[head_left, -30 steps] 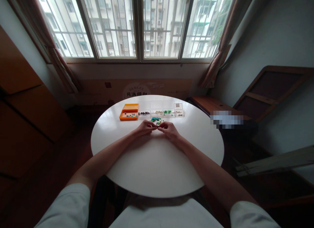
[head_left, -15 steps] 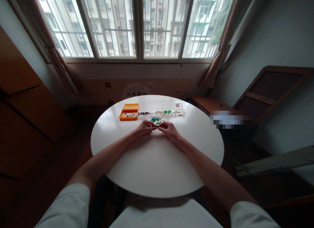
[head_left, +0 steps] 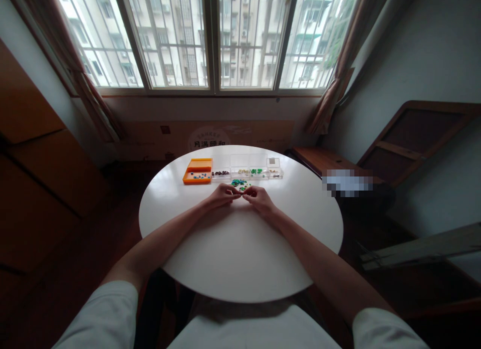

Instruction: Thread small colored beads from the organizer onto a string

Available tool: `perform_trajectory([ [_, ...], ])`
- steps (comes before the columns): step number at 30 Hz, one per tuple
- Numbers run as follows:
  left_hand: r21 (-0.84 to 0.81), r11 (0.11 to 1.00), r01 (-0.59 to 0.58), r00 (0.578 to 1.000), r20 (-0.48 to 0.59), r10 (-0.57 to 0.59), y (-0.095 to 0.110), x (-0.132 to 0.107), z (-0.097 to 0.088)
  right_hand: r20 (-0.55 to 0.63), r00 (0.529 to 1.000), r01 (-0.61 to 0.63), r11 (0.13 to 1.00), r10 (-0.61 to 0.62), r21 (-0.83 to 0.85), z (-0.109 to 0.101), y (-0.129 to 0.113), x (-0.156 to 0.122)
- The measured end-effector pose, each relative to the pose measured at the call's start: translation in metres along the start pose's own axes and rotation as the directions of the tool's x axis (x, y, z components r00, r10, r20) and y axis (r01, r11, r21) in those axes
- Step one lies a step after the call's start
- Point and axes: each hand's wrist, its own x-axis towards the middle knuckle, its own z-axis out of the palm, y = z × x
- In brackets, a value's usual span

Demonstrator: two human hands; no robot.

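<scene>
Over the middle of the white round table (head_left: 240,248), my left hand (head_left: 222,195) and my right hand (head_left: 257,198) meet at the fingertips. Both are closed in a pinch, thumb against fingers. Whatever sits between the fingertips is dark and too small to name. Just beyond them lies a loose pile of small green, blue and yellow pieces (head_left: 239,183). An orange box (head_left: 197,171) with its lid raised stands behind my left hand, with small blue and red pieces inside. To its right, clear plastic boxes (head_left: 240,174) hold dark, cream and green pieces.
A small clear box (head_left: 274,168) with its lid up ends the row on the right. Behind the table, a long printed carton (head_left: 150,138) leans below the barred window. A wooden bench (head_left: 319,161) stands to the right, and an orange-brown cabinet (head_left: 41,163) to the left.
</scene>
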Motion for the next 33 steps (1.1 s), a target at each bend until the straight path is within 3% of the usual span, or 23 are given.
perform_trajectory([
  [33, 0.038, 0.999, 0.015, 1.000, -0.026, -0.014, 0.013, -0.001, 0.000, 0.000, 1.000, 0.014, 1.000, -0.014, 0.007, 0.000, -0.004, -0.001],
])
